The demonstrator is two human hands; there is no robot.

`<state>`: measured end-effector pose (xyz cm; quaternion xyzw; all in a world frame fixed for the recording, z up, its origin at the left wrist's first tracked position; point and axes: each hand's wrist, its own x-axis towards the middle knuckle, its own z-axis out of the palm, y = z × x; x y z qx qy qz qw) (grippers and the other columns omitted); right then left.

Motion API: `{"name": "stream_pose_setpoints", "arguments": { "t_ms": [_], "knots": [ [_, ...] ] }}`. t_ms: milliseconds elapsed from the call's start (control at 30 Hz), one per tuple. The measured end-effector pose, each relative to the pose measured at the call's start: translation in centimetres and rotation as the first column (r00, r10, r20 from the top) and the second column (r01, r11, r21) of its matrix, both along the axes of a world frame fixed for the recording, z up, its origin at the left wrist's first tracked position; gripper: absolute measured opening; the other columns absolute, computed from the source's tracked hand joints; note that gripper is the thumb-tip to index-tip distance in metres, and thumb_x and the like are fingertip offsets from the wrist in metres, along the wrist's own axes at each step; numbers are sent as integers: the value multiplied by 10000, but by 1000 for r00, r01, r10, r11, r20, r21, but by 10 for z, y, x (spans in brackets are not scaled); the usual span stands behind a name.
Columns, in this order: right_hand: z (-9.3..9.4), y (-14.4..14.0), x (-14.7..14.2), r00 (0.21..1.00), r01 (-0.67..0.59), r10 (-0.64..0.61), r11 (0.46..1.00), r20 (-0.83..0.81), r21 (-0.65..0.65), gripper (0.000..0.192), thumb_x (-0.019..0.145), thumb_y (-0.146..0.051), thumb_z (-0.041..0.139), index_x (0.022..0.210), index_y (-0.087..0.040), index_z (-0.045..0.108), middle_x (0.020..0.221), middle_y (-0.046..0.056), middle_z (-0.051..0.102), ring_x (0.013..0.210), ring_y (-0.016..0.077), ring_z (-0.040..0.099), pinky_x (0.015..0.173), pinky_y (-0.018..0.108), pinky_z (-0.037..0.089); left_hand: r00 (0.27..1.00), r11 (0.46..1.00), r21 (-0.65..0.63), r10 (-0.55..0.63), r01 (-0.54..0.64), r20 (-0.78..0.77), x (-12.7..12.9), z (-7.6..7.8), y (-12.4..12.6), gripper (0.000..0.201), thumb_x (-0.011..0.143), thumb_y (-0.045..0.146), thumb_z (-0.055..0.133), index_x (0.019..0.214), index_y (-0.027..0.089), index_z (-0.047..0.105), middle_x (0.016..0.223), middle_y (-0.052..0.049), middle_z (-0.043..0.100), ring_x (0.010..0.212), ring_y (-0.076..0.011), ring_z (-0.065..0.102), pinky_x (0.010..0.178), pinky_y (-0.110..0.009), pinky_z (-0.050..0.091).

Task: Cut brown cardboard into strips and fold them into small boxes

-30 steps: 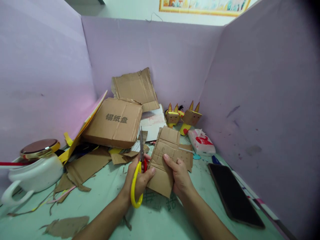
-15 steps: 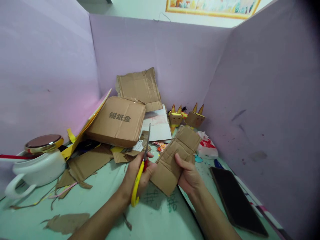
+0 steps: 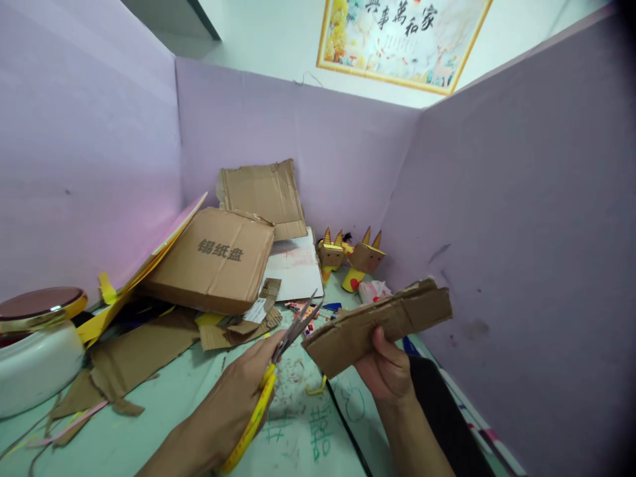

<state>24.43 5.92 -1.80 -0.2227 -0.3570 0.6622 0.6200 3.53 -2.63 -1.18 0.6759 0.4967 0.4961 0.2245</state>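
- Scissors with yellow handles [image 3: 271, 374] are gripped in the closed left hand [image 3: 233, 404], blades slightly parted at the edge of the brown corrugated cardboard strip [image 3: 380, 324].
- Strip is pinched from below in the right hand [image 3: 390, 371], raised above the table.
- A cleaner cut is judged likely if the strip is held taut and fed deep between the blades.
- White lidded pot [image 3: 34, 358]: contents hidden.

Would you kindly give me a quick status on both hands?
Left hand grips yellow-handled scissors, blades open. Right hand holds brown cardboard piece above the table. Blade tips at cardboard's edge.
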Motion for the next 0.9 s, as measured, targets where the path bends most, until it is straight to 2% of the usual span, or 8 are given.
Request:
{"name": "stream_pose_setpoints", "arguments": {
  "t_ms": [100,233,400,567,700,833,900],
  "knots": [
    [-4,-1,1,997,-30,28,999,74,23,321,530,-439,768,811,-309,684,903,9,712,1018,287,572,966,510,350,973,999,-25,-35,30,-226,4,-5,2,608,762,158,457,1345,299,357,1268,-61,531,1124,-241,510,934,-342,407],
    [-16,-2,0,979,-76,64,995,194,58,340,509,-430,776,806,-294,681,855,33,714,984,300,577,934,506,364,911,999,-49,-21,1,-412,3,-12,2,662,739,101,420,1369,271,305,1198,-97,561,1098,-252,515,928,-384,410],
    [-25,-2,-1,961,-119,104,992,257,46,328,466,-427,792,745,-295,679,776,24,706,926,300,587,909,491,378,872,996,-68,-82,56,-483,1,-18,1,701,725,75,404,1385,260,256,1268,-110,512,1081,-254,519,919,-388,417],
    [-16,-7,-7,947,-208,173,972,270,106,296,499,-454,774,721,-286,675,780,22,666,892,277,577,915,454,383,834,999,-33,-52,40,-550,4,-20,0,687,736,32,330,1384,244,248,1235,-111,540,1052,-242,538,899,-381,426],
    [-22,-5,-5,953,-201,170,974,250,103,237,505,-447,772,671,-314,668,739,4,654,856,265,582,895,450,406,775,1000,-7,-13,11,-631,6,-19,-3,659,747,30,316,1381,200,251,1186,-133,568,999,-258,564,833,-385,455],
    [-31,-3,-3,958,-170,154,984,243,45,345,472,-474,784,779,-355,681,857,1,686,988,278,553,948,472,364,726,999,34,35,-16,-686,5,-22,-4,676,723,14,326,1371,198,265,1099,-137,609,941,-272,589,762,-380,472],
    [-30,-5,-6,961,-167,158,986,225,21,391,456,-472,793,812,-355,682,914,1,689,1020,280,543,966,474,348,741,998,62,58,-22,-669,4,-26,-3,656,720,17,342,1345,212,316,1039,-120,634,902,-255,604,752,-354,471]
  ]
}}
